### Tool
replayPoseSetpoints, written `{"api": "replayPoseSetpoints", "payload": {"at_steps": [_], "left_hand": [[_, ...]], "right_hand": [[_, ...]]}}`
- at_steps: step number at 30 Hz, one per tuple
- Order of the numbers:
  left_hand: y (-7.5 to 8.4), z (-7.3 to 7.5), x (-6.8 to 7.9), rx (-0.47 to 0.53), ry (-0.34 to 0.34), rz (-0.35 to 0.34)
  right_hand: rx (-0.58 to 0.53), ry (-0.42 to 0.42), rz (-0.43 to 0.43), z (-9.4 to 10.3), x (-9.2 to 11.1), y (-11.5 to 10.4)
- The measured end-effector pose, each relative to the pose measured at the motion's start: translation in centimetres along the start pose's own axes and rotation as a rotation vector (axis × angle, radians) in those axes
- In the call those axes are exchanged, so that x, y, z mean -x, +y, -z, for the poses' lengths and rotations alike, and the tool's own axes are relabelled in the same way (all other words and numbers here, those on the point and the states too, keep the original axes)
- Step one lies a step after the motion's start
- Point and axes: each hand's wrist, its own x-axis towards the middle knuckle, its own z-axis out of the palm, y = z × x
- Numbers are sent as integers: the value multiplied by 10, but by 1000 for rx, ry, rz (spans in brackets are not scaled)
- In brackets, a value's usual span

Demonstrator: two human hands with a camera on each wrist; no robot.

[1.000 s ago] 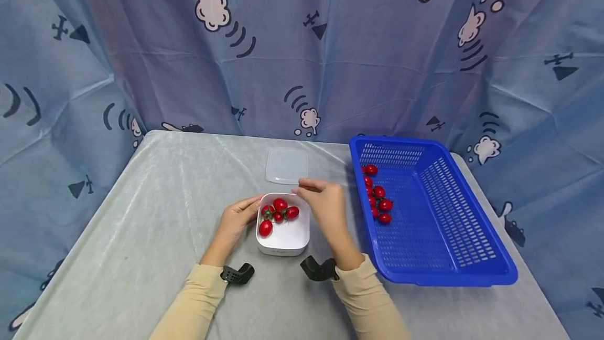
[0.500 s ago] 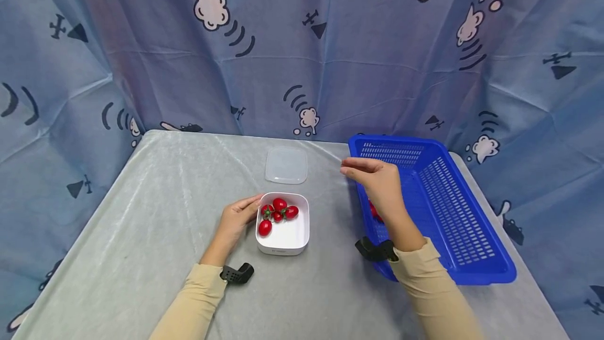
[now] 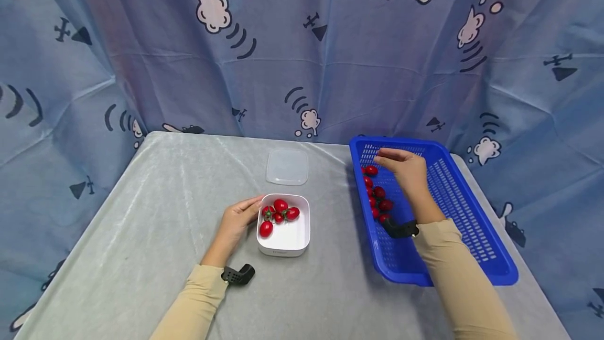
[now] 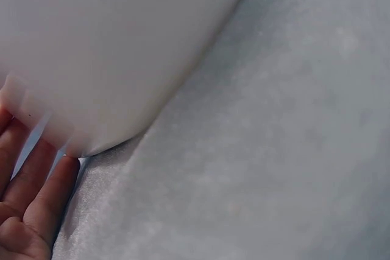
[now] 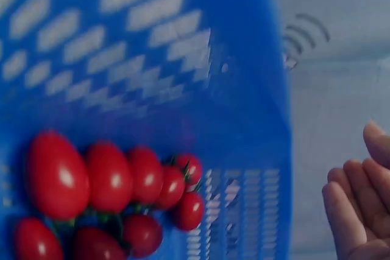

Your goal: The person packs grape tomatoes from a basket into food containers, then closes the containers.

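Reaching near tomatoes (image 3: 379, 192) in the blue basket (image 3: 396, 251) with the right hand (image 3: 405, 171), parting thumb (image 3: 388, 163) from extended fingers (image 3: 394, 153), apparently resting the left hand (image 3: 237, 220), straight-fingered, against the white box (image 3: 292, 232), shifting the right one farther inward than before

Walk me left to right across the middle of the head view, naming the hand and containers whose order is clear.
Left hand → white box holding red tomatoes → blue basket.
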Motion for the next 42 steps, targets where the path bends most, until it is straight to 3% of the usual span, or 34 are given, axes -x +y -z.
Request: {"api": "replayPoseSetpoints", "payload": {"at_steps": [8,20,31,42], "left_hand": [[-2,-1,0,-10,2,9],[-2,-2,2,-27,6,9],[-2,1,1,4,8,1],[-2,2,0,-11,5,4]], "right_hand": [[63,-75,-25,4,-23,20],[58,-100,-73,-4,-45,55],[53,-50,-114,-7,-56,64],[42,-78,-133,-11,-62,71]]}}
